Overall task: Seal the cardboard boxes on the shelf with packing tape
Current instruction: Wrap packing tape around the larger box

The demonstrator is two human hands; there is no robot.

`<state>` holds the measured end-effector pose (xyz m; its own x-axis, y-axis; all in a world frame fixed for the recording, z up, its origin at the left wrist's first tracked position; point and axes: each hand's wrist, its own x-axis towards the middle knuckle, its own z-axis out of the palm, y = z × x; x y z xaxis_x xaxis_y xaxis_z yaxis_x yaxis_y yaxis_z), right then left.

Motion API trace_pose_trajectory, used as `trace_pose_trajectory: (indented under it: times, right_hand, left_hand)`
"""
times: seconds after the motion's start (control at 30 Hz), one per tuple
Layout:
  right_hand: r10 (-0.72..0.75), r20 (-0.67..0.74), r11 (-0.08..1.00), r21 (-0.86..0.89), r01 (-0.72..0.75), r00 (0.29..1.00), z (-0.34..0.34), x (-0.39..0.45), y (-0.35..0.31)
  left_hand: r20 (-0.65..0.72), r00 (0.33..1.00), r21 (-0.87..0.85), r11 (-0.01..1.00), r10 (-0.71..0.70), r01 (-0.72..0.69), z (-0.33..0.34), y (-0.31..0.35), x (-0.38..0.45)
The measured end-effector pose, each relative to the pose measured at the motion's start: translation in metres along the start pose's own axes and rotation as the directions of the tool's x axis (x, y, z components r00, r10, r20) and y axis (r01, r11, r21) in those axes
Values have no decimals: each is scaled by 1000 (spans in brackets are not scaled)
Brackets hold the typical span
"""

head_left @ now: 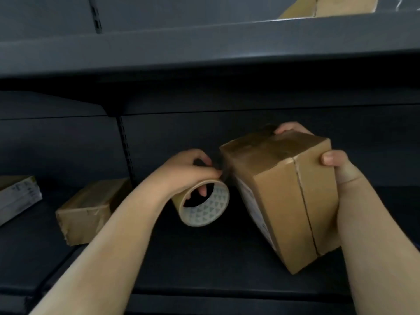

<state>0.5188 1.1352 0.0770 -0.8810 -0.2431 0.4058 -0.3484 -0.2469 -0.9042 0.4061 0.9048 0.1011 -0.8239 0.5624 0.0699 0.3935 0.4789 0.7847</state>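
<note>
A brown cardboard box point(281, 192) stands tilted on the dark shelf point(204, 264), its flap seam facing me and a white label on its left side. My right hand point(336, 164) grips the box's upper right end, thumb on the near face and fingers over the far top edge. Shiny brown tape covers the box's top. My left hand point(181, 171) holds a roll of brown packing tape point(204, 203) just left of the box, one finger inside the core and thumb and fingers pinching the tape at the box's upper left edge.
A smaller taped cardboard box point(88, 210) lies on the shelf to the left. A flat packet with a white label point(18, 196) sits at the far left. Another shelf board point(204, 46) hangs overhead with a cardboard box point(327, 7) on it.
</note>
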Motion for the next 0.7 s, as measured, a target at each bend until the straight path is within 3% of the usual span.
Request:
trace_pose_trajectory:
  times: [0.1,0.17,0.27,0.3,0.4,0.47,0.53,0.6,0.7]
  right_hand:
    - [-28,-64,999,-41,26,998,-18,-6,7]
    - [6,-206,993,-112,-30,978,-23,-10,-2]
    - [28,-320,925,-350,-146,947,-26,-25,-29]
    - [-5,-364,865,-469,-178,931,-24,-31,-36]
    - [-352,-456,577,-793,-194,818,6,-39,-46]
    - [-429,-344,191,-938,-288,835,34,-34,-42]
    - [-336,-260,-131,-939,-318,906,43,-23,-36]
    - [-276,-257,-246,-913,-326,926,38,-16,-33]
    - [-414,-276,-171,-912,-372,867,24,-9,-24]
  left_hand:
    - [58,997,-30,998,51,-49,16,18,9]
    - [73,996,-41,998,59,-56,26,26,14]
    - [63,996,-51,997,68,-64,36,34,18]
    - [56,996,-50,996,74,-72,38,35,20]
    - [37,995,-50,994,95,-93,43,38,23]
    - [32,994,-41,994,103,-102,44,40,23]
    - [39,993,-47,993,108,-106,45,40,22]
    - [57,992,-85,991,111,-106,44,37,18]
    - [145,979,-399,914,143,-75,37,16,5]
